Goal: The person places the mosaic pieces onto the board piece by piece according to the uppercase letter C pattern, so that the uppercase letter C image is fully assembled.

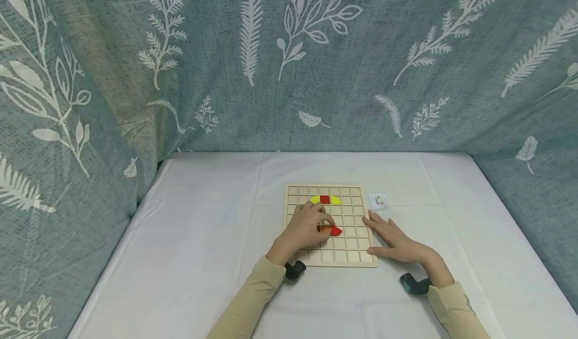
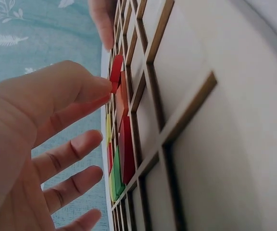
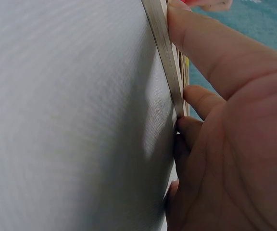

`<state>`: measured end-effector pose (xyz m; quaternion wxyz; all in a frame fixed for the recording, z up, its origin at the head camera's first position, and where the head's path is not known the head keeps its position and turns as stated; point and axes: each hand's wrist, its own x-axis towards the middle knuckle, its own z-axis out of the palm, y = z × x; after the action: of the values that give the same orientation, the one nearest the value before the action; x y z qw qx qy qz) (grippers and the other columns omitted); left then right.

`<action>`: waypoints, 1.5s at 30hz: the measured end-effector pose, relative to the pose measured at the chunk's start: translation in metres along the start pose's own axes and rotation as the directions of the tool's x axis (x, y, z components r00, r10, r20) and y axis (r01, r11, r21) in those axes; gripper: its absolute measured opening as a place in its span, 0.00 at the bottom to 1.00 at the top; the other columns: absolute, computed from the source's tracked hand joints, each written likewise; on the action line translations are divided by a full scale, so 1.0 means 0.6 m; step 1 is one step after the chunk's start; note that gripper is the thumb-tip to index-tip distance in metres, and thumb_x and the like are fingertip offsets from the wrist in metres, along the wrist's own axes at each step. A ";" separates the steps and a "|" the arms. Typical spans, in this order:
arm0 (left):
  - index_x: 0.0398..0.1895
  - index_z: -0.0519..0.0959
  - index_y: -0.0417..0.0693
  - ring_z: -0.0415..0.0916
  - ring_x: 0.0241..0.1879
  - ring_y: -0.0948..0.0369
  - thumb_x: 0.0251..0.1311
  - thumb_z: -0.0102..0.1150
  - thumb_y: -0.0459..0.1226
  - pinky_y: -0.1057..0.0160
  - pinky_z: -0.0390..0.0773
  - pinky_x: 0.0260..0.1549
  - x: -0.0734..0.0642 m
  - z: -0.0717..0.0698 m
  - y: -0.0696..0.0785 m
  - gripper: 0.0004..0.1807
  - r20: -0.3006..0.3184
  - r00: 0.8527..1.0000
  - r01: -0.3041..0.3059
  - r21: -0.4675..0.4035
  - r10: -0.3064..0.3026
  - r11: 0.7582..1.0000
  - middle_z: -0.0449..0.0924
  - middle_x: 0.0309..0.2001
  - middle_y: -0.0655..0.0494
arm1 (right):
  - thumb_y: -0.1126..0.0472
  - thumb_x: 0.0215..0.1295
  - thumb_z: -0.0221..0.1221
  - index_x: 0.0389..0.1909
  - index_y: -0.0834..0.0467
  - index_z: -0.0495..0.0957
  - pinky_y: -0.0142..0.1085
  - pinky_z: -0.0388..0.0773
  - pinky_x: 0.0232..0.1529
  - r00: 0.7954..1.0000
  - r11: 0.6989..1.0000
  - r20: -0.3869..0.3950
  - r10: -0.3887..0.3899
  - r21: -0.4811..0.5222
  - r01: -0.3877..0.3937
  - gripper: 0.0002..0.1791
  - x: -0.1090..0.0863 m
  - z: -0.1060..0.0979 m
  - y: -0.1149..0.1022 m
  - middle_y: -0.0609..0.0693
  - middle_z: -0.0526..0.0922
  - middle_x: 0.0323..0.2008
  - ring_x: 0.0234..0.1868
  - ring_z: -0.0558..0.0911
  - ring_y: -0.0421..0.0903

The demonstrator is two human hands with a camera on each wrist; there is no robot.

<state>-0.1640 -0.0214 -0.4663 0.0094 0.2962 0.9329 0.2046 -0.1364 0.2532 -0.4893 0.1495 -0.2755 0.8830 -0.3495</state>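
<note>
Thumb and forefinger of my left hand [image 1: 306, 227] pinch a red rounded tile [image 2: 116, 69], tilted up on edge over the wooden grid board [image 1: 376, 265]. Beside it in the left wrist view, an orange tile [image 2: 122, 98], a dark red tile [image 2: 127, 151] and a green tile [image 2: 117, 168] lie in the grid; the hand hides part of this group from the head view. Farther up the board, a red square [image 1: 324, 199] sits between two yellow rounded tiles [image 1: 335, 200]. My right hand [image 1: 397, 242] rests with extended fingers on the board's right edge.
A small white card [image 1: 379, 201] printed with a coloured grid pattern lies off the board's upper right corner. White cloth covers the table [image 1: 203, 218], and a blue-green leaf-patterned curtain [image 1: 271, 108] hangs behind it. Each wrist wears a black camera [image 1: 295, 270].
</note>
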 end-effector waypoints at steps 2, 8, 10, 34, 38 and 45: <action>0.36 0.84 0.62 0.60 0.35 0.63 0.52 0.61 0.43 0.55 0.66 0.45 0.001 -0.001 0.000 0.08 0.001 1.000 0.004 -0.002 -0.004 1.000 0.71 0.37 0.64 | 0.51 0.61 0.59 0.70 0.62 0.51 0.63 0.32 0.64 1.000 1.000 0.001 -0.001 0.002 0.001 0.42 0.000 0.000 0.001 0.65 0.43 0.71 0.71 0.41 0.64; 0.36 0.84 0.64 0.60 0.36 0.64 0.51 0.63 0.48 0.57 0.65 0.44 0.003 -0.001 0.002 0.08 0.021 1.000 0.022 -0.001 -0.022 1.000 0.71 0.36 0.65 | 0.51 0.61 0.58 0.70 0.63 0.51 0.63 0.32 0.64 1.000 1.000 0.005 -0.005 -0.001 0.005 0.42 0.001 0.000 0.002 0.65 0.43 0.71 0.71 0.41 0.64; 0.35 0.84 0.64 0.60 0.36 0.64 0.51 0.63 0.48 0.57 0.65 0.44 0.004 0.000 0.003 0.08 0.025 0.999 0.023 0.005 -0.023 1.000 0.71 0.36 0.65 | 0.51 0.61 0.58 0.70 0.63 0.50 0.63 0.32 0.64 1.000 1.000 0.007 -0.004 -0.005 0.004 0.42 0.001 0.000 0.001 0.65 0.42 0.71 0.71 0.41 0.64; 0.36 0.84 0.61 0.64 0.38 0.61 0.51 0.63 0.51 0.52 0.67 0.48 0.000 0.008 0.009 0.11 -0.030 0.998 0.059 0.064 -0.057 0.996 0.73 0.38 0.61 | 0.51 0.61 0.58 0.70 0.63 0.52 0.63 0.32 0.64 1.000 1.000 0.005 -0.007 0.001 0.007 0.41 0.003 0.000 0.002 0.66 0.43 0.71 0.71 0.42 0.64; 0.37 0.83 0.61 0.66 0.40 0.60 0.53 0.61 0.51 0.50 0.67 0.50 -0.004 0.005 0.002 0.11 -0.046 0.997 0.060 0.067 -0.057 0.996 0.74 0.40 0.61 | 0.51 0.61 0.58 0.70 0.62 0.52 0.63 0.33 0.64 1.000 1.000 0.011 -0.001 -0.002 0.001 0.41 0.004 -0.003 0.000 0.66 0.43 0.71 0.71 0.42 0.64; 0.42 0.83 0.61 0.69 0.44 0.60 0.53 0.62 0.52 0.49 0.67 0.51 -0.013 -0.001 -0.009 0.14 -0.059 0.997 0.054 0.081 -0.050 0.995 0.75 0.44 0.61 | 0.50 0.60 0.59 0.69 0.63 0.53 0.63 0.33 0.65 1.000 1.000 0.019 0.018 0.010 -0.019 0.41 0.002 -0.005 -0.004 0.67 0.43 0.71 0.71 0.42 0.65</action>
<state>-0.1606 -0.0299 -0.4683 -0.0242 0.2660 0.9479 0.1739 -0.1378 0.2527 -0.4857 0.1625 -0.2698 0.8822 -0.3500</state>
